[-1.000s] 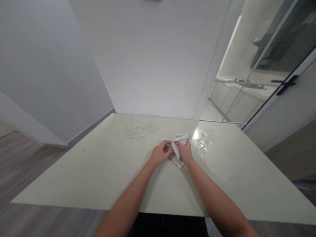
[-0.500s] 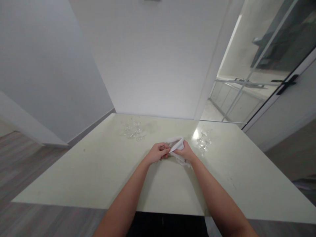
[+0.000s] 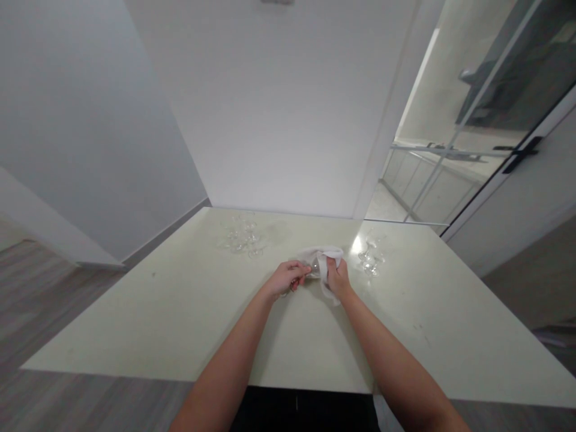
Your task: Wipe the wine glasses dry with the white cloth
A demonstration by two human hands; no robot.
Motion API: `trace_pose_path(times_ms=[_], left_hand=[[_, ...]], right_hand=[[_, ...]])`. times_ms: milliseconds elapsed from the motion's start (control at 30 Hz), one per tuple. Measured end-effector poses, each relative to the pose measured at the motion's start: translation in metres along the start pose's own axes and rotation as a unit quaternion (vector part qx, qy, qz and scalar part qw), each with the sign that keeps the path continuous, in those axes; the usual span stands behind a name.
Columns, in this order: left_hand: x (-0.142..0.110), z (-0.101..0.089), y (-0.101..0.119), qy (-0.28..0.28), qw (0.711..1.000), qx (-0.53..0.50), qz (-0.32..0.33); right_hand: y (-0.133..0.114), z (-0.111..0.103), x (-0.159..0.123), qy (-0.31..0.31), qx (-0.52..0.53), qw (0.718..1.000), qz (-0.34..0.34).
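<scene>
Over the middle of the table, my left hand (image 3: 291, 276) is closed on a small clear stemmed glass (image 3: 314, 268), its bowl pointing right. A white cloth (image 3: 320, 254) drapes behind the glass and over its mouth. My right hand (image 3: 337, 277) grips the cloth at the glass's open end, with the thumb on top; its fingertips are hidden in the folds. The glass's stem and foot are mostly hidden by my left hand.
Clear stemmed glasses (image 3: 243, 235) stand grouped at the table's back left. Another group of clear glasses (image 3: 371, 257) is just right of my right hand. The pale table (image 3: 157, 318) meets a white panel (image 3: 279, 120) at its far edge. A glass-paned door (image 3: 450, 150) is at the right.
My right hand has turned and moved slightly right, to the end of the glass. The cloth has shifted with it, and the glass bowl now shows between my hands.
</scene>
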State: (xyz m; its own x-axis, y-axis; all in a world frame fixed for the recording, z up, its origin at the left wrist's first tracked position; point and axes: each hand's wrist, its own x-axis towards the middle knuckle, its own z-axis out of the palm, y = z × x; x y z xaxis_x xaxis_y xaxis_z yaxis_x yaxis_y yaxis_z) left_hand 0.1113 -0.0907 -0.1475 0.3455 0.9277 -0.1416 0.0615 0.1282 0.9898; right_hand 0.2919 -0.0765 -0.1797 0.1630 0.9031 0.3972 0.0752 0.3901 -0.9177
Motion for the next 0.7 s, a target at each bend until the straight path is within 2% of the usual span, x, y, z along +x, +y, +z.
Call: trace_pose_path(times_ms=[67,133,200,300,400,500,600,700], left_hand=[[0.0019,0.0005,-0.0008,0.034,0.999,0.005,0.005],[0.002,-0.0006,-0.0014,0.048,0.999,0.003,0.011],[0.0001,-0.0021,-0.0015,0.029,1.0,-0.002,0.008],[-0.0032,-0.0026,-0.0015,-0.032,0.999,-0.01,-0.01],[-0.0026,-0.0002,-0.0035,-0.043,0.999,-0.01,-0.004],[0.0022,0.0026,-0.0068,0.005,0.999,0.014,0.032],[0.0056,0.0037,-0.0081,0.085,0.99,0.072,0.085],[0.0049,0.0024,-0.0066,0.135,0.975,0.123,0.125]], right_hand=[[-0.0002,0.0011,0.0014,0.019,0.013,1.0,0.009],[-0.0005,0.0018,0.002,0.0,0.032,0.999,0.039],[0.0001,0.002,0.001,-0.054,0.068,0.992,0.089],[0.0023,0.002,-0.0018,-0.123,0.143,0.968,0.165],[0.0037,0.0028,-0.0023,-0.12,0.165,0.962,0.183],[0.0031,0.0056,-0.0005,-0.086,0.122,0.979,0.14],[0.0033,0.0085,0.0009,-0.044,0.079,0.991,0.095],[0.006,0.0077,0.0025,-0.01,0.067,0.992,0.107]])
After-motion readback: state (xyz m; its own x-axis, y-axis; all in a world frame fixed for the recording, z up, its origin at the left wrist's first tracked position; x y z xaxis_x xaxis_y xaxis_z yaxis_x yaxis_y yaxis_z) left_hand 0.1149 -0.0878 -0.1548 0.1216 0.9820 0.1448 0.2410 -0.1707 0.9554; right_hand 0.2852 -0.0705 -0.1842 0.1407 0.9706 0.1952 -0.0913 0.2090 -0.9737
